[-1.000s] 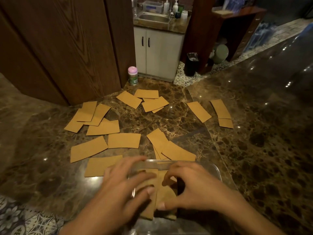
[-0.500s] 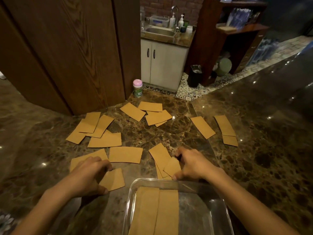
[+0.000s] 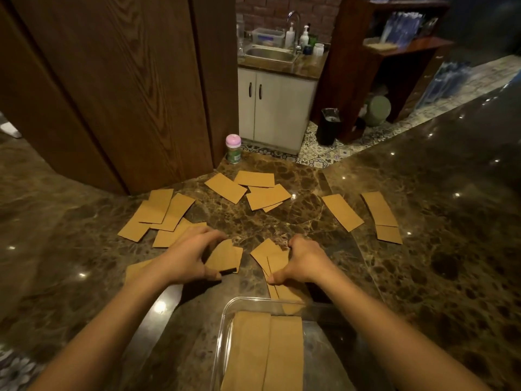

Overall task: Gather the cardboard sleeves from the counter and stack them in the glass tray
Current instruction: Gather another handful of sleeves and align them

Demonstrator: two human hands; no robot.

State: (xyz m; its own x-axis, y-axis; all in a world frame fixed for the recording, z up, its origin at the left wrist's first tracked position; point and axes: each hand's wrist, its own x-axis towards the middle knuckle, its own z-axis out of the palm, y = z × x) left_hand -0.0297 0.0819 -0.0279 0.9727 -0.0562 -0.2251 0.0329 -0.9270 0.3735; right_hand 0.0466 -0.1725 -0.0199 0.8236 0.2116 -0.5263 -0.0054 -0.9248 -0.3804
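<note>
Several flat brown cardboard sleeves lie scattered over the dark marble counter (image 3: 451, 249). A clear glass tray (image 3: 225, 334) stands at the near edge with two sleeves (image 3: 265, 351) laid side by side in it. My left hand (image 3: 189, 255) grips a sleeve (image 3: 225, 256) and lifts it off the counter. My right hand (image 3: 304, 262) presses down on a small pile of sleeves (image 3: 267, 255) just beyond the tray, thumb at its near edge. More sleeves lie at the left (image 3: 163, 213), the middle back (image 3: 253, 187) and the right (image 3: 342, 211).
A small bottle with a pink cap (image 3: 233, 148) stands at the counter's far edge next to a wooden panel (image 3: 127, 94). Behind are a white sink cabinet (image 3: 276, 108) and a black bin (image 3: 328, 125) on the tiled floor.
Both hands left the tray and reached out to the counter. The left hand moved right and picked up a sleeve; the right hand settled on the pile beyond the tray.
</note>
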